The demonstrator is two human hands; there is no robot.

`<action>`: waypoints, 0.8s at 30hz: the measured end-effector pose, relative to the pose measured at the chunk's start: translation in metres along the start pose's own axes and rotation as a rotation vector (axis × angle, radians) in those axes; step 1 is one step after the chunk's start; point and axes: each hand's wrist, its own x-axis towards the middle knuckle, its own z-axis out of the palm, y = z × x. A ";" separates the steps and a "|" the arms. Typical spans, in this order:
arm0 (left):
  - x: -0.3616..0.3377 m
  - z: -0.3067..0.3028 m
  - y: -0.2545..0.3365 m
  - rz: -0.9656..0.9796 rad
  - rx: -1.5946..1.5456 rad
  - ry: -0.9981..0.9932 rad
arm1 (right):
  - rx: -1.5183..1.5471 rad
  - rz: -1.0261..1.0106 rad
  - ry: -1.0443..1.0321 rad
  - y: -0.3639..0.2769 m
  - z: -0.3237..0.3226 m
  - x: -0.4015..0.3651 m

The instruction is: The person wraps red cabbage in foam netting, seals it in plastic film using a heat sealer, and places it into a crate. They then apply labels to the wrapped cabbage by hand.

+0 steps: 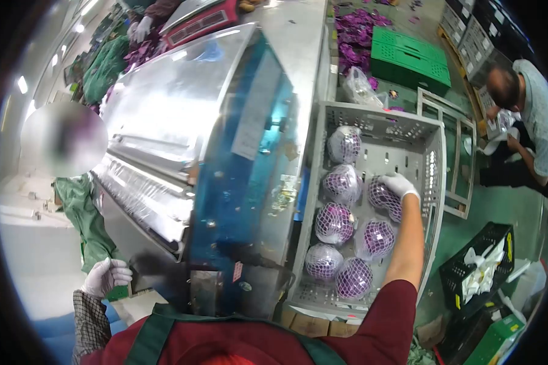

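Observation:
My right hand (pixel 399 185) in a white glove reaches into a grey plastic crate (pixel 438 146). Its fingers rest around a red cabbage (pixel 382 196) in white netting, partly covered by the hand. Several more netted red cabbages, among them one (pixel 335 222) at the left and one (pixel 354 278) nearest me, lie in the crate's left and front part. At the far left, my left hand (pixel 106 277), white-gloved below a checkered sleeve, has its fingers curled in. It is beside the lower end of a green cloth (pixel 82 213); what it grips is hidden.
A metal machine with a shiny lid (pixel 170 91) and blue side stands left of the crate. Beyond lie a green crate (pixel 411 58) and purple leaves (pixel 353 36). A metal frame (pixel 469 164) and a black crate (pixel 478 267) stand right. A person (pixel 533 115) crouches there.

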 end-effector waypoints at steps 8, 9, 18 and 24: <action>0.004 -0.057 -0.013 -0.039 -0.136 0.000 | -0.339 -0.155 0.214 -0.061 0.054 -0.044; 0.007 -0.067 -0.018 -0.032 -0.121 0.021 | -0.410 -0.157 0.296 -0.046 0.066 -0.038; 0.084 -0.191 -0.009 0.195 0.126 0.330 | 0.543 -0.222 0.384 -0.046 0.007 -0.121; 0.211 -0.346 0.063 0.586 0.524 0.646 | 0.859 -0.108 0.794 -0.234 -0.030 -0.354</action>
